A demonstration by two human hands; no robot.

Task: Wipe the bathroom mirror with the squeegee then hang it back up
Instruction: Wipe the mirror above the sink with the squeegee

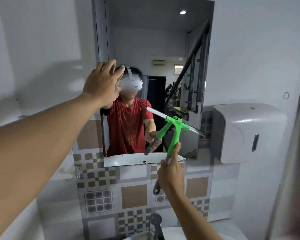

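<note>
Gripping the squeegee [176,134], right hand [171,172] presses it to mirror [156,45].

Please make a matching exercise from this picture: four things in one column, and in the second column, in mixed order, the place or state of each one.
Things:
1. squeegee
2. left hand
3. paper dispenser
4. faucet

Places or states:
a. mounted on the wall, right of the mirror
b. held in the right hand, blade on the glass
c. flat against the mirror's left edge
d. at the bottom of the view, below the tiles

Pairs: 1-b, 2-c, 3-a, 4-d
</note>
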